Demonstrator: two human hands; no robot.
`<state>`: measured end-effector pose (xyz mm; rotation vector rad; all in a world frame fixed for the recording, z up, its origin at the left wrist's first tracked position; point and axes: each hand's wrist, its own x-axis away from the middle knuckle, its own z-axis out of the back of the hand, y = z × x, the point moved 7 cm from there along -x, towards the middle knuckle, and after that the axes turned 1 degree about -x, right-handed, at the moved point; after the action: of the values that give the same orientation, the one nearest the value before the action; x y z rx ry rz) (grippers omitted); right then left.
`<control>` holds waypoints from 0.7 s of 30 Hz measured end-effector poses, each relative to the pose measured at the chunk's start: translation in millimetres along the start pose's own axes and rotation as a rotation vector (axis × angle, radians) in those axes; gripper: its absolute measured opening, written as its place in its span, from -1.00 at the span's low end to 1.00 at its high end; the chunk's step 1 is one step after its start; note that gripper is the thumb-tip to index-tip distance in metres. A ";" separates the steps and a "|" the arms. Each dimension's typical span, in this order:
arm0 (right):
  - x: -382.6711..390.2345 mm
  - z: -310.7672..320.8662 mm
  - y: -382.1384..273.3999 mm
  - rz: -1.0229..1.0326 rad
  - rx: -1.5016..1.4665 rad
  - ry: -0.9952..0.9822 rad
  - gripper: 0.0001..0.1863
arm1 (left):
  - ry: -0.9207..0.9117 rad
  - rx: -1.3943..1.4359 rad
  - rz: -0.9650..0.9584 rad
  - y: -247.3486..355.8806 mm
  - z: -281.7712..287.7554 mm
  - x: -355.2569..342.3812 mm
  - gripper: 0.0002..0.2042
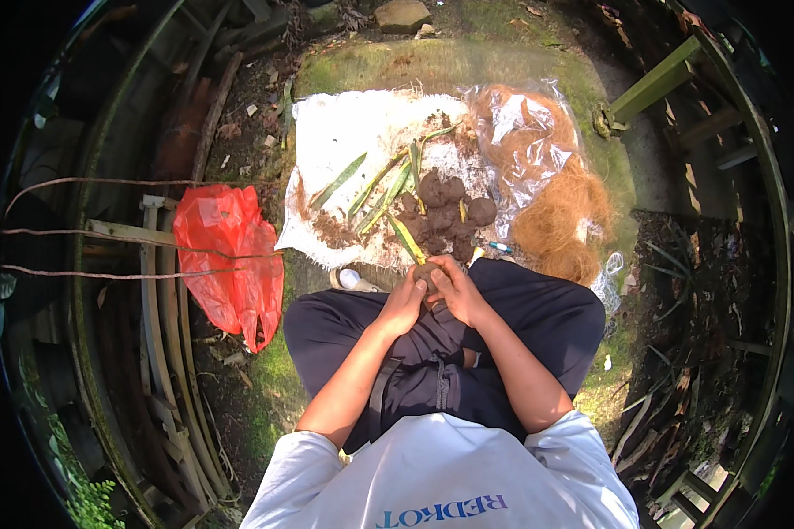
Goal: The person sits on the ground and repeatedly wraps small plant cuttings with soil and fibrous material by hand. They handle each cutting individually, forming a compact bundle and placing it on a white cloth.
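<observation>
Above my crossed legs, my left hand [400,305] and my right hand [458,292] are closed around a brown ball of mud [427,272]. A green leaf with yellow edges [405,238] sticks up out of the ball, pointing away from me. Just beyond my hands, dark clumps of mud [439,217] sit on a white woven sack [340,123], one of them a round ball [481,211]. Several long striped leaves [397,183], like snake plant cuttings, lie left of the mud.
Right of the sack lies loose brown fibre [556,216], partly in a clear plastic bag [512,119]. A small blue-and-white tube [500,248] is near my right knee, and white string [608,275] beyond it. A red plastic bag [225,247] rests against wooden slats [154,300] at left.
</observation>
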<state>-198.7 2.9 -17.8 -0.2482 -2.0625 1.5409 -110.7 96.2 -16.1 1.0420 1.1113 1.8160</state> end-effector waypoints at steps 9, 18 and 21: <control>2.0 4.5 -12.5 0.123 0.150 0.048 -0.67 | -0.118 0.207 0.001 -1.7 -8.5 0.1 -0.43; -0.8 4.2 -9.7 0.050 0.162 0.040 -0.68 | -0.015 0.596 0.191 -30.3 -8.7 -4.1 -0.53; -0.1 7.6 -13.5 0.087 0.260 0.068 -0.67 | -0.033 0.639 0.286 -4.4 -8.3 -3.1 -0.54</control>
<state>-200.2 -7.9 -6.7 -0.2905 -1.7973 1.8066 -116.3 92.3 -23.4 1.6607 1.6448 1.6722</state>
